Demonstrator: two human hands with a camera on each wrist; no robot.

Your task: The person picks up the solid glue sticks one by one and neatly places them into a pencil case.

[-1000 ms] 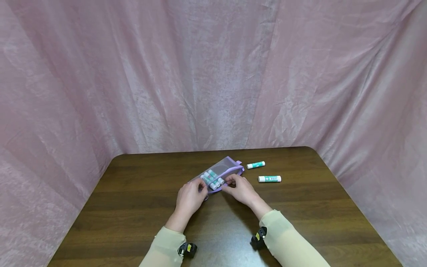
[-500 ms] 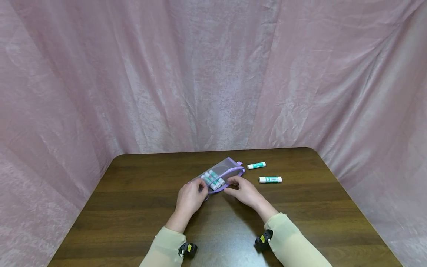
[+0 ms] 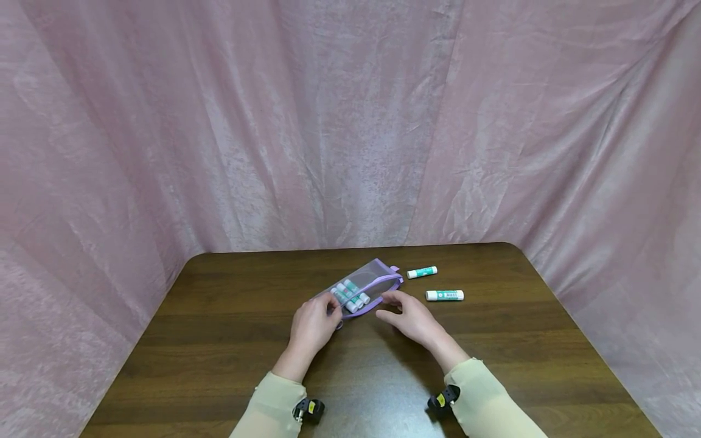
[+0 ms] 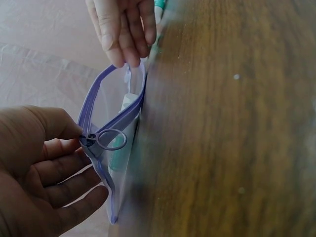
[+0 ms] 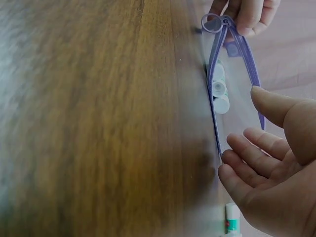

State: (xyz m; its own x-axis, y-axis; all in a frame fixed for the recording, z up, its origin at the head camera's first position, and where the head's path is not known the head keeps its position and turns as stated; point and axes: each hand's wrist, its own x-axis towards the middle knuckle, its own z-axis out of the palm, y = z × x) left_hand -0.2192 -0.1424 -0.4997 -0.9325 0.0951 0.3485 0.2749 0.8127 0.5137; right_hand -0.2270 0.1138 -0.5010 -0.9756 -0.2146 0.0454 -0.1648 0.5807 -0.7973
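A see-through mesh zipper pouch [image 3: 368, 274] with purple edging lies slanted on the table, its mouth unzipped and gaping. Three white-and-green glue sticks [image 3: 350, 294] lie side by side inside it. My left hand [image 3: 312, 325] pinches the pouch's near-left corner between thumb and index finger, beside the ring-shaped zipper pull [image 4: 111, 139]. At the mouth's right part, my right hand [image 3: 409, 316] holds nothing, with thumb and fingers spread apart. In the right wrist view its fingertips [image 5: 226, 170] are close to the pouch's edge; whether they touch it I cannot tell.
Two more glue sticks lie right of the pouch: one farther back [image 3: 422, 272], the other nearer [image 3: 445, 295] and to the right of my right hand. The brown wooden table [image 3: 219, 340] ends at a pink curtain [image 3: 328, 121] behind.
My right hand has drawn back a little to the right from the pouch's mouth, its thumb and fingers wider apart. My left hand keeps its pinch, and the pouch has hardly moved.
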